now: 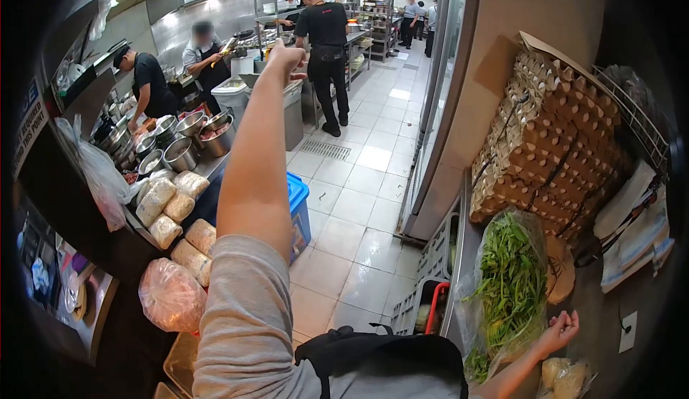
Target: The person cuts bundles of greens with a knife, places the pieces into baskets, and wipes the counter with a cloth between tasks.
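My left arm reaches far forward across the view, its grey sleeve ending above the elbow. At its end my left hand is raised in the air with nothing in it, one finger stretched out and the others loosely bent. It overlaps the far kitchen aisle in this view. Low on the right, my right hand is held palm up, fingers loosely curled and empty. It is beside a clear plastic bag of leafy greens on the counter. Just below that hand lies a small clear bag with pale, rounded pieces.
Stacked egg trays stand behind the greens. On the left are metal pots, filled bags and a pink-tinted bag. A blue bin sits by the tiled aisle. A person in black stands ahead; others work at left.
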A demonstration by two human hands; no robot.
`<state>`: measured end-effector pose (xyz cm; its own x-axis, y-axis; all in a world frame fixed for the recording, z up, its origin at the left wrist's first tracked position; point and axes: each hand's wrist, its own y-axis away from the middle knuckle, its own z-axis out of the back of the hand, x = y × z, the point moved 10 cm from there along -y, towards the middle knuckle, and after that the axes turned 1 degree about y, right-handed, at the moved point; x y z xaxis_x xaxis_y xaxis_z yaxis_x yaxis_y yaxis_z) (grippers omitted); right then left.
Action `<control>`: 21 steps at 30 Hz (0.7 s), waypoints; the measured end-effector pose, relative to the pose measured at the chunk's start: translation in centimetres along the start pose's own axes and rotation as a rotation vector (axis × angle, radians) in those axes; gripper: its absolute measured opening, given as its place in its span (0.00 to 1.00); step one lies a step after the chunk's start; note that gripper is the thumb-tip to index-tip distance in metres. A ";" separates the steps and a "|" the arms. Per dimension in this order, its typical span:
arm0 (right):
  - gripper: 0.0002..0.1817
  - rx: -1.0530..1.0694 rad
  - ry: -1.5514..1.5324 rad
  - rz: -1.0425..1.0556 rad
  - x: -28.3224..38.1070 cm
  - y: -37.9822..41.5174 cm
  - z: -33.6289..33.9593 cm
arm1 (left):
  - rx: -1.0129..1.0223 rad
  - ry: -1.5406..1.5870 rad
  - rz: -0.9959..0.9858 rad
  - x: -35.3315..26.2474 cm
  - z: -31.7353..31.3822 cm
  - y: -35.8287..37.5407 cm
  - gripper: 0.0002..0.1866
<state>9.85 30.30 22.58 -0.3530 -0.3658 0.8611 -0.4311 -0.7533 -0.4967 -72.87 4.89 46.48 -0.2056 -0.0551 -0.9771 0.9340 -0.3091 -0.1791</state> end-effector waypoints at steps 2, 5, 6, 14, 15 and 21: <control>0.17 -0.009 0.001 -0.019 -1.3 0.3 0.2 | 0.017 -0.035 -0.029 -0.8 0.4 -0.5 0.53; 0.16 -0.011 0.004 -0.041 -1.1 0.8 0.1 | -0.007 -0.042 -0.040 -1.4 0.8 0.5 0.53; 0.16 -0.010 -0.004 -0.037 -0.9 0.8 0.0 | -0.007 -0.044 -0.047 -1.3 0.8 0.7 0.53; 0.16 0.036 0.045 -0.003 0.8 1.2 -1.1 | -0.002 -0.085 0.027 0.8 2.3 -0.2 0.44; 0.16 0.047 0.069 0.010 1.3 1.5 -1.2 | 0.001 -0.039 -0.019 0.5 2.4 0.3 0.43; 0.12 0.010 0.109 0.087 4.3 -1.0 -2.6 | -0.048 -0.045 -0.067 -2.2 6.1 1.2 0.35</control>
<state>6.61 30.85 26.48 -0.4773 -0.3690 0.7975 -0.3870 -0.7265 -0.5678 -73.11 -1.16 49.16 -0.2805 -0.0791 -0.9566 0.9303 -0.2679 -0.2506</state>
